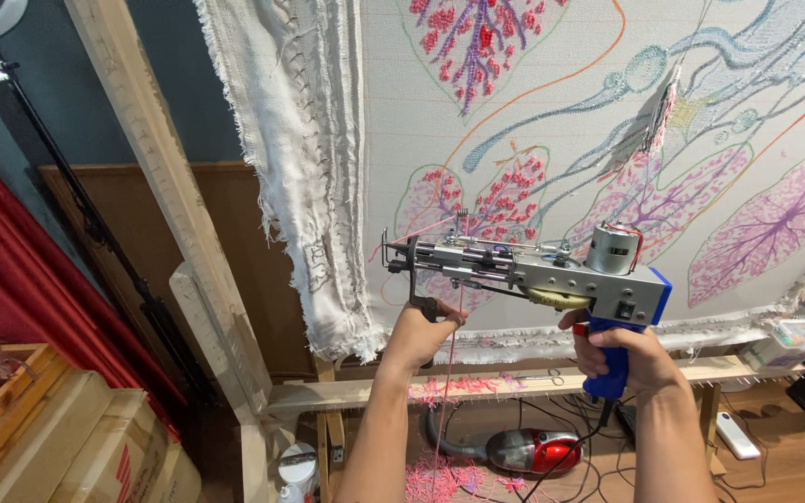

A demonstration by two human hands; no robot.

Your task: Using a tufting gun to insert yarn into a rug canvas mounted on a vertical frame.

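I hold a grey metal tufting gun [524,270] with a blue handle and a round motor on top, raised in front of a stretched white cloth [552,121]. My right hand [628,354] grips the blue handle. My left hand [421,331] clasps the black front grip under the needle end. A thin pink yarn [447,373] runs down from the gun between my arms. The cloth carries tufted pink, purple and red leaf shapes and pale blue curling lines. The gun's needle points left, a little off the cloth.
A wooden frame [170,186] holds the cloth, with frayed fabric hanging at its left edge. Below lie pink yarn scraps, a red and grey vacuum cleaner [528,449], cables and a white remote. Cardboard boxes [95,447] and a red curtain stand at left.
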